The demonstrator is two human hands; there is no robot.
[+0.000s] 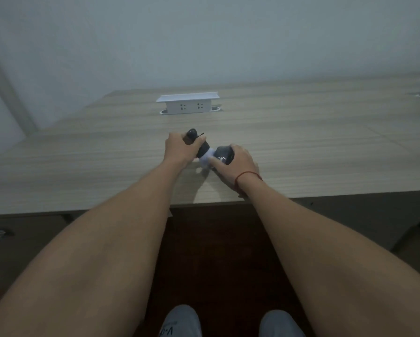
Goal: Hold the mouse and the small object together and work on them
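- Left hand (179,148): fingers curled round the dark upper end of a bottle-like object (204,153); this grip is clenched on it, thumb side toward the camera.
- Right hand (238,160): wrapped over the dark rounded end of the same object, index finger laid along the pale middle section. Also grasping, not released.
- Object sits between the two grips, low over the counter (301,142), near its front edge; whether it touches the surface cannot be told, though a pale patch of light lies on the wood just below it.
- Long axis: runs from up-and-left of the right grip, where a dark cap (191,135) pokes out above the left fist, down-and-right to the end under the right palm. Tilted, not upright, not flat.
- A thin dark strap or tab sticks out just right of the cap, past the left knuckles.
- Neither hand is nearer; both are on the object, one at each end, with the pale band showing in the gap between them.
- Pose: both forearms bare, stretched forward and converging; left wrist bent slightly inward, right wrist flatter, carrying a red cord (246,177).
- Beyond the grips, well apart: a white pop-up socket box (188,105) standing out of the counter, two outlets facing the person.
- Dim light; lettering on the right-hand end is unreadable.
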